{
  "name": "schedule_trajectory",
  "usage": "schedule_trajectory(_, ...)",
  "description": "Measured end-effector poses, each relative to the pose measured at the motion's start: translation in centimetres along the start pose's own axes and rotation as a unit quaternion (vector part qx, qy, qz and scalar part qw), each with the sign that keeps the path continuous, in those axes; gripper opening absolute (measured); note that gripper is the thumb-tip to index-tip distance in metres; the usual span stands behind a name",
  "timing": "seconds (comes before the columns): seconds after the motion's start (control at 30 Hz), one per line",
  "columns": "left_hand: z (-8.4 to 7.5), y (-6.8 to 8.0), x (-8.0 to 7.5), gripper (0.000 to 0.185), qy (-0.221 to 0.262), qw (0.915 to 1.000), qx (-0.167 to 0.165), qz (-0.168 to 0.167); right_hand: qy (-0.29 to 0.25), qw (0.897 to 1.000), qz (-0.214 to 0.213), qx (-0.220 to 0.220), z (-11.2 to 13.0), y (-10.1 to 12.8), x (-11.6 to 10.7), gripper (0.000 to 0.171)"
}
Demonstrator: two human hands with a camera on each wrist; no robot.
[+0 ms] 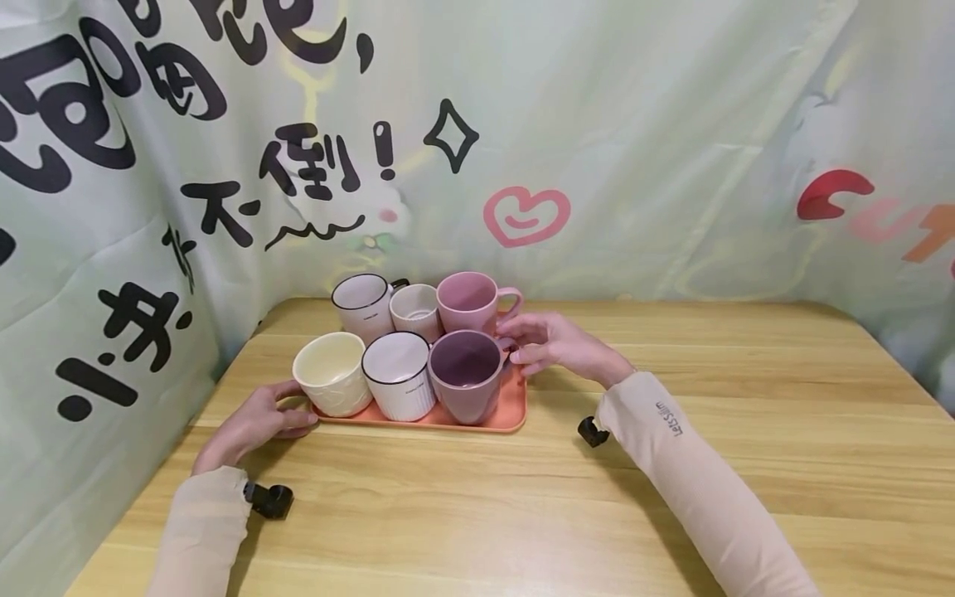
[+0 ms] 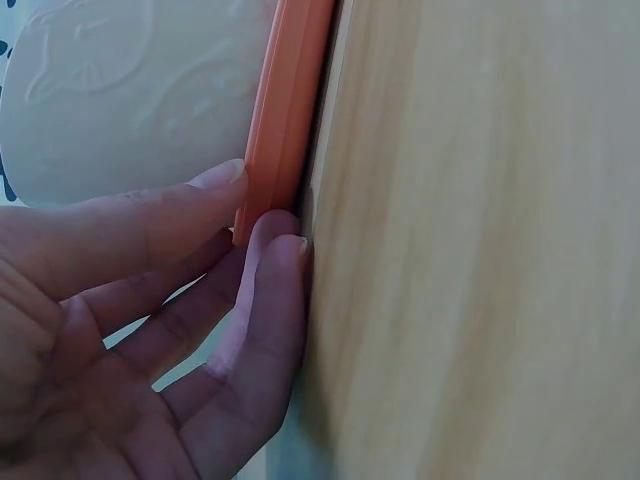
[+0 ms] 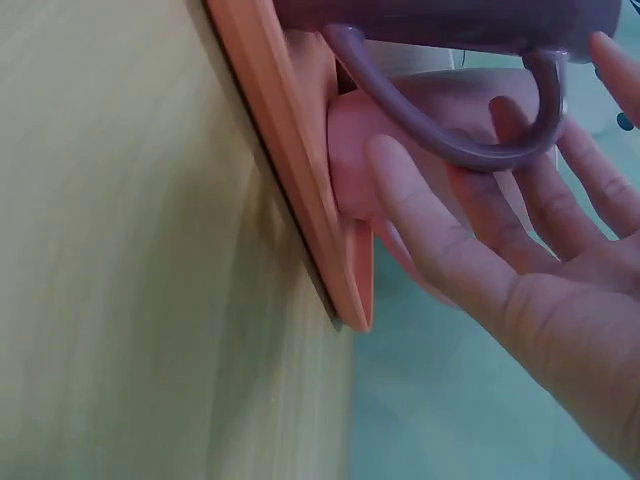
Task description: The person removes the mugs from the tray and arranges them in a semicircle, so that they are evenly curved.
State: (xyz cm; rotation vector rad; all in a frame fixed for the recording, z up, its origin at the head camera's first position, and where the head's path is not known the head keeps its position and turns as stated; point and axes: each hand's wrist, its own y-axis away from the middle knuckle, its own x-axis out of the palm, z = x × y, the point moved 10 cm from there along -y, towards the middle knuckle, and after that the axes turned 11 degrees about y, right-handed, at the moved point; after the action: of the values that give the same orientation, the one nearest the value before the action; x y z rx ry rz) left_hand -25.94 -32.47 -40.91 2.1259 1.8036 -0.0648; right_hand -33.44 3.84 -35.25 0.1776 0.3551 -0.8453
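- Left fingers (image 2: 275,310) pinch orange tray (image 1: 515,406) at near corner.
- Right fingers (image 3: 560,210) spread apart around purple mug (image 1: 466,396) handle.
- Wood bench (image 1: 746,373) extends right; printed curtain (image 1: 634,124) behind.

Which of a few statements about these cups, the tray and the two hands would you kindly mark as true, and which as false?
1. The cream cup stands in the front row on the orange tray. True.
2. The left hand holds the pink mug. False: it grips a corner of the orange tray.
3. In the front row, a black-rimmed white cup stands between the cream cup and the purple mug. True.
4. The right hand is by the purple mug's handle. True.
5. The pink mug lies on its side. False: it stands upright behind the purple mug.
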Motion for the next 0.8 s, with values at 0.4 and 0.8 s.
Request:
schedule_trajectory(0.4, -0.2, 0.3, -0.3, 0.064, -0.019, 0.9998, -0.005, -0.008, -0.016, 0.996, 0.034, -0.086, 0.5, 0.7, 1.8, 0.014)
schedule_trajectory(0.8, -0.1, 0.1, -0.3, 0.064, -0.017, 0.9998, -0.001, -0.011, -0.035, 0.994, 0.016, -0.104, 0.9, 1.3, 0.5, 0.009)
